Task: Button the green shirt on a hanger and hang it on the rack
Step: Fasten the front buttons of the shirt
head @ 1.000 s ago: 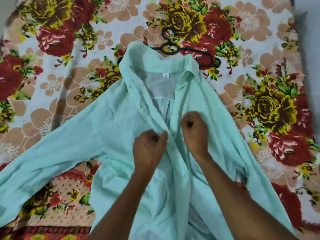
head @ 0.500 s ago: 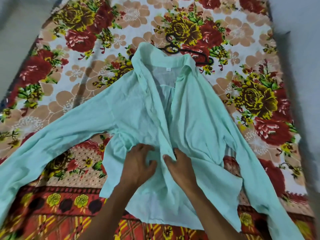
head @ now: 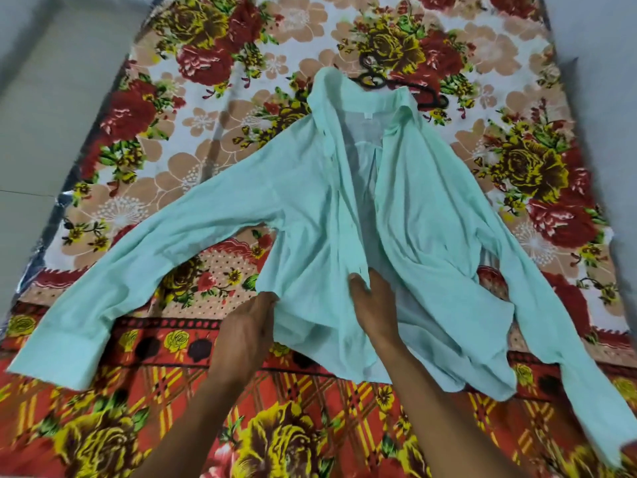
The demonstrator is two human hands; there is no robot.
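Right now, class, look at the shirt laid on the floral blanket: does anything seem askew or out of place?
Yes. The green shirt lies open, its front rumpled. The black hanger pokes out crooked, off toward the right shoulder. The left hand grips the left panel's edge; the right hand rests at the placket.

Hanger mostly hidden under shirt collar. Left hand fingertips tucked under hem. Right sleeve end cut off by frame edge. Buttons too small to tell.
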